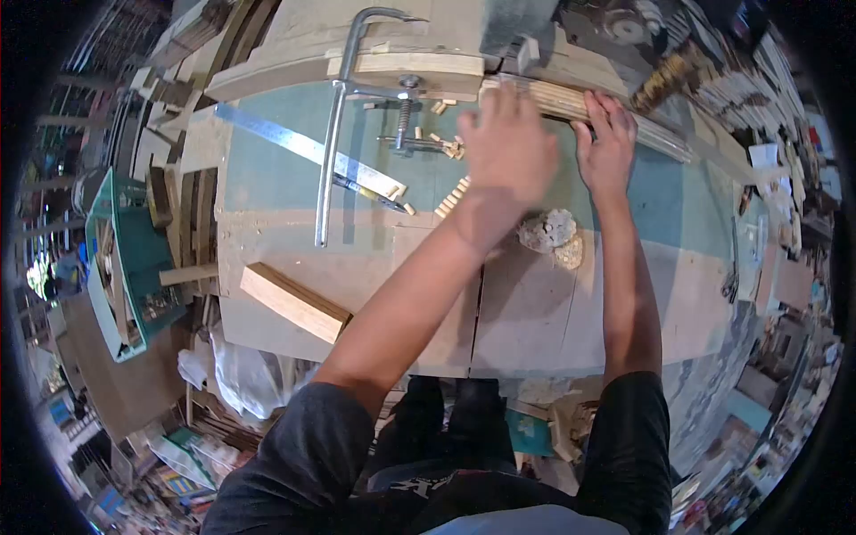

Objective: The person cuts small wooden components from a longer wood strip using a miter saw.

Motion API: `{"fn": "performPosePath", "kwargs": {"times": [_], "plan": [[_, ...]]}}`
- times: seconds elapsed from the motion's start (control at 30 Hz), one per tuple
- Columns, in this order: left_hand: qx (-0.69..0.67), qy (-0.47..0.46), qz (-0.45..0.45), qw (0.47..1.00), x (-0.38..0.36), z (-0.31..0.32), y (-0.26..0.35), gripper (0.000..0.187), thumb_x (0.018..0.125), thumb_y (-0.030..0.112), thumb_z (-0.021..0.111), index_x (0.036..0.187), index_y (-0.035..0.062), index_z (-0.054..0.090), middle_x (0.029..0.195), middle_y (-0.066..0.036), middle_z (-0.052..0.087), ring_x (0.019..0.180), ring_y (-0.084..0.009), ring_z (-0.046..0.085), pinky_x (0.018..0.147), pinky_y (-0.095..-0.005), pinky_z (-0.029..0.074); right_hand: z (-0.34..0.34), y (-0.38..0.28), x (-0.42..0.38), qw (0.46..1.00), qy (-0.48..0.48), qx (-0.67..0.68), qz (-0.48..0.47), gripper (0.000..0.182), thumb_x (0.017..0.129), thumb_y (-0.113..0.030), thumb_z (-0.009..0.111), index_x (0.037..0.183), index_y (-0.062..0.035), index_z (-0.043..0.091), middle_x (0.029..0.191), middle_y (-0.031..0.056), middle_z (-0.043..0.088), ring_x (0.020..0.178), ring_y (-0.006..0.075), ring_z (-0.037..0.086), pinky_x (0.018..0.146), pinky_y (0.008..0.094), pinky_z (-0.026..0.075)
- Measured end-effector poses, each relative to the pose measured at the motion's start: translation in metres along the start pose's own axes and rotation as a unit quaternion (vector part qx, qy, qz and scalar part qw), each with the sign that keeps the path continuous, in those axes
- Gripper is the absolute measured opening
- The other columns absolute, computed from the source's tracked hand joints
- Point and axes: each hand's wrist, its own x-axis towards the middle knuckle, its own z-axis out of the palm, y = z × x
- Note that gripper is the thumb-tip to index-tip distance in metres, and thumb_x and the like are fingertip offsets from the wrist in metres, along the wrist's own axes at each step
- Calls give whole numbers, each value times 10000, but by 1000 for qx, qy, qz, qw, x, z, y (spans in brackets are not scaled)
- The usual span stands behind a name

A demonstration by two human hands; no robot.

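Head view, wooden block (290, 301): lower left, seemingly parked for elbow room.
Left hand (508, 147): upper centre, over wooden strips (563, 100); blurred, finger state cannot be told.
Right hand (608, 147): fingers slightly parted on strips, likely steadying them.
Wooden strips: upper right, side by side.

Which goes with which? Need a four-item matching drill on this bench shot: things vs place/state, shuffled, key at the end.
Things
1. Metal ruler
2. Loose wooden block
3. Row of small wooden pegs
4. Right hand

Place or state
A. On the wood strips at the far side of the bench
B. Next to the left wrist
C. Silvery, crossed in this view by the clamp's bar
D. Toward the near side, beside the left forearm

Pairs: 1-C, 2-D, 3-B, 4-A
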Motion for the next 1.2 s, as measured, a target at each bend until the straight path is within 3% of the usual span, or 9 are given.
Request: {"fn": "performPosePath", "kwargs": {"times": [0.2, 0.47, 0.73, 0.77, 0.8, 0.93, 1.0, 1.07, 1.2], "plan": [[-65, -68, -51, 994, -34, -31, -24, 452, 815, 182, 756, 1216, 59, 588, 1208, -179, 550, 1132, -356, 521, 920, -492, 396, 0, -2, -2, 1000, 5, 20, 19, 506, 841, -185, 758, 1336, -176, 654, 1340, 48, 613, 1256, 329, 516, 1089, 430, 425], [-12, -68, -18, 997, -20, -17, -50, 215, 803, 147, 751, 963, 44, 650, 1052, -151, 581, 1014, -327, 604, 832, -452, 455, 3, -1, -4, 1000, 11, 13, 14, 486, 861, -203, 740, 1338, -205, 646, 1347, 27, 603, 1258, 336, 508, 1072, 430, 454], [56, -105, 14, 993, -21, -12, -65, 161, 834, 142, 690, 969, 63, 654, 998, -137, 604, 930, -323, 650, 789, -454, 476, -24, 6, 0, 998, -62, 9, 24, 510, 879, -183, 717, 1372, -220, 594, 1356, 34, 595, 1242, 340, 524, 1048, 459, 481], [57, -98, 14, 993, -20, -11, -65, 230, 810, 165, 739, 1005, 69, 665, 989, -142, 611, 922, -342, 657, 777, -465, 487, -31, 10, 0, 997, -76, -16, 29, 500, 879, -181, 714, 1364, -201, 597, 1353, 48, 595, 1227, 346, 531, 1044, 457, 483], [65, -101, 18, 993, -20, -14, -62, 71, 874, 100, 594, 919, 71, 640, 987, -120, 600, 904, -288, 656, 780, -427, 463, -37, 16, 0, 994, -91, -41, 33, 490, 879, -179, 712, 1356, -183, 599, 1350, 62, 595, 1212, 351, 538, 1040, 455, 485], [48, -101, 12, 994, -20, -17, -63, 78, 876, 95, 590, 929, 72, 642, 988, -120, 597, 905, -275, 660, 784, -412, 463, -49, 44, 0, 975, -99, -197, 18, 458, 880, -174, 705, 1327, -134, 613, 1327, 97, 602, 1192, 345, 550, 1015, 433, 492], [43, -100, 7, 994, -21, -17, -65, 77, 873, 93, 594, 929, 71, 643, 986, -123, 598, 907, -277, 663, 787, -413, 467, -55, 37, 3, 986, -77, -149, 17, 419, 878, -162, 695, 1284, -77, 631, 1263, 141, 628, 1155, 342, 586, 979, 411, 502], [38, -104, 6, 994, -19, -15, -66, 77, 870, 91, 598, 928, 70, 643, 985, -125, 599, 910, -279, 666, 789, -414, 470, -48, -16, 16, 986, -75, 147, 13, 382, 883, -142, 675, 1252, -49, 643, 1205, 166, 648, 1114, 355, 618, 952, 414, 508], [68, -141, 12, 988, -15, -19, -65, 105, 868, 86, 608, 967, 59, 627, 1012, -130, 623, 928, -297, 683, 798, -421, 487, -18, -94, 39, 921, -218, 319, 56, 385, 931, -164, 607, 1293, -32, 620, 1301, 173, 623, 1171, 361, 607, 999, 414, 490]]}}
